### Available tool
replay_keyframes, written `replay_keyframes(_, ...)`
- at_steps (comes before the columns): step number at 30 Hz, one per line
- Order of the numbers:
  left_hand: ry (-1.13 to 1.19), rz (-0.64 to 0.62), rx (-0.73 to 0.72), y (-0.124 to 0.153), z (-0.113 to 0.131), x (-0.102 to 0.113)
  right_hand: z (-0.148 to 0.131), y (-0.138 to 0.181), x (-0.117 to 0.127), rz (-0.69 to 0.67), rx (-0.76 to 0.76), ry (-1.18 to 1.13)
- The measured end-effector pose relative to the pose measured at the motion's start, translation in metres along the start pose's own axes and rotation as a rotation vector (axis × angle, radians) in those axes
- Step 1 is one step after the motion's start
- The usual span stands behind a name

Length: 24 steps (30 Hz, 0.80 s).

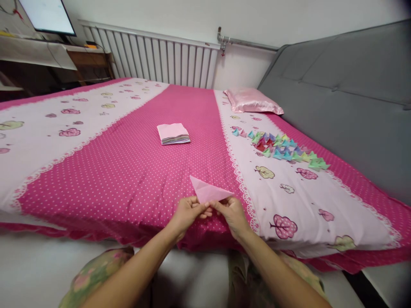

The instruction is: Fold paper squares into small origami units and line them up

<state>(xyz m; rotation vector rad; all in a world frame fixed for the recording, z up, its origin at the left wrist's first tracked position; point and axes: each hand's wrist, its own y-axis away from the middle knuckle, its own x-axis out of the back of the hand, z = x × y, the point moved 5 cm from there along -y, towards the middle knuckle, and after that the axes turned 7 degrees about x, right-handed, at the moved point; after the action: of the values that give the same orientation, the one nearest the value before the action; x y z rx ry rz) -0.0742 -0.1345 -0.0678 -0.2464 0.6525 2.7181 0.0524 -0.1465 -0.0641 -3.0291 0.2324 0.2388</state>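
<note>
A pink sheet of paper [210,191], folded into a triangle, is held up over the near edge of the bed. My left hand [190,214] pinches its lower corner from the left, thumb on top and fingers curled beneath. From the right, my right hand [231,214] grips the same corner, its thumb meeting the left one. The triangle's long edge faces away from me. Beyond it, a stack of square paper [174,133] lies on the bed with a pink sheet on top. Several small folded paper boats [282,147] in many colours sit in a cluster to the right.
The bed [128,171] has a pink dotted cover with pale printed bands. A pink pillow [252,101] lies by the grey headboard [340,85]. Behind stand a white radiator [154,57] and, at left, a desk [86,57] with a monitor [48,15].
</note>
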Motion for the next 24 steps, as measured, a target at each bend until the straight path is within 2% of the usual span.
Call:
replay_keyframes(3,0.003,0.003,-0.006,0.0,-0.001,-0.001,0.001,0.002,-0.005,-0.101,0.029,0.134)
replay_keyframes(6,0.002,-0.008,-0.007,0.0,-0.001,-0.002,0.003,0.002,-0.003,-0.091,0.032,0.225)
replay_keyframes(10,0.009,-0.015,-0.004,-0.001,-0.001,-0.003,0.003,0.0,0.002,-0.078,0.032,0.226)
replay_keyframes(20,0.049,0.0,0.023,-0.001,-0.002,-0.004,-0.012,-0.01,0.025,0.101,0.068,0.245)
replay_keyframes(24,0.05,0.004,0.025,0.0,-0.002,-0.004,-0.016,-0.013,0.03,0.113,0.066,0.18)
